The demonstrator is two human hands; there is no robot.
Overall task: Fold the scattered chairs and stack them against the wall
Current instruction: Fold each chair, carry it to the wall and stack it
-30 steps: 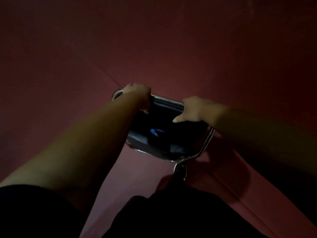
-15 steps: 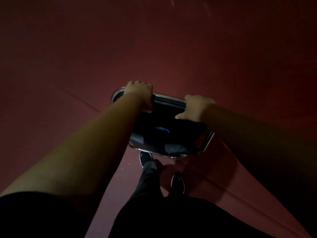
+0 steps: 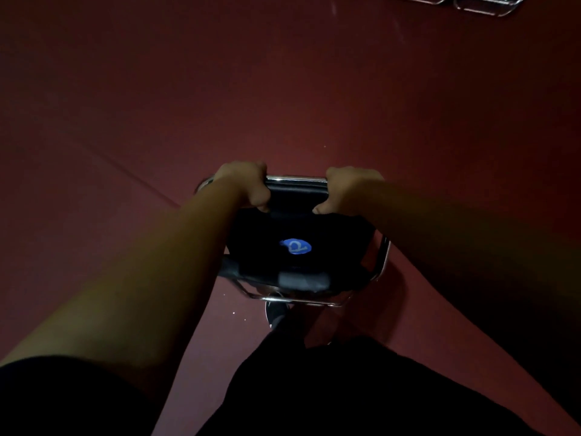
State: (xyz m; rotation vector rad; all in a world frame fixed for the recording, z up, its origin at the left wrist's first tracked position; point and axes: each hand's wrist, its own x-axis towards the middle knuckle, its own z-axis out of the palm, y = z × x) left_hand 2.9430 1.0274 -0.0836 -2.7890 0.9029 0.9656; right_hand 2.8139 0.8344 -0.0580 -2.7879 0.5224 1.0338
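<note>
A folded black chair (image 3: pixel 298 228) with a chrome tube frame and a blue oval logo hangs in front of me above the dark red floor. My left hand (image 3: pixel 243 184) grips the left end of its top bar. My right hand (image 3: pixel 349 190) grips the right end of the same bar, thumb tucked under against the black pad. The chair's lower frame loop shows below the pad, just above my shoe.
Chrome frames of two other chairs (image 3: pixel 484 3) show at the top right edge on the red floor (image 3: pixel 125 121). A seam line crosses the floor at the left. My dark trousers and shoe (image 3: pixel 276 313) fill the bottom.
The chair has swung level and square to me, logo now facing up clearly. The view has moved forward, bringing other chair frames into sight at the top right. Both hands keep their grip.
</note>
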